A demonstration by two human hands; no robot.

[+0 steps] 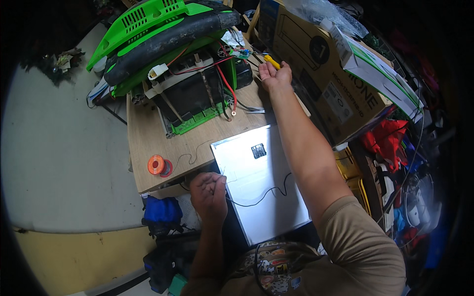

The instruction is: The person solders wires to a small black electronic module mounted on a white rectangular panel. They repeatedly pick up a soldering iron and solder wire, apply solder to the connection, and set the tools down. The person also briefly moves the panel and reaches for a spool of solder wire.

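My left hand (pixel 210 195) is closed in a pinch on a thin dark cable (pixel 249 204) that curves across a white, metal-framed panel (pixel 252 185). A small open dark box (pixel 258 150) sits on the panel, which looks like the back of a solar panel. My right arm reaches far forward. Palm up, my right hand (pixel 276 78) has its fingers and thumb at the end of a yellow-handled tool (pixel 271 61); the tool's tip points toward a small green circuit board (pixel 241 53). A reel of solder wire (pixel 156 165) lies near the table's left edge.
A green and black machine (pixel 170 64) stands open on the wooden table (pixel 197 143), with a red cable (pixel 228 91) hanging out. Pliers (pixel 256 110) lie beside it. A large cardboard box (pixel 316 69) borders the right. A blue bag (pixel 162 211) sits below the table edge.
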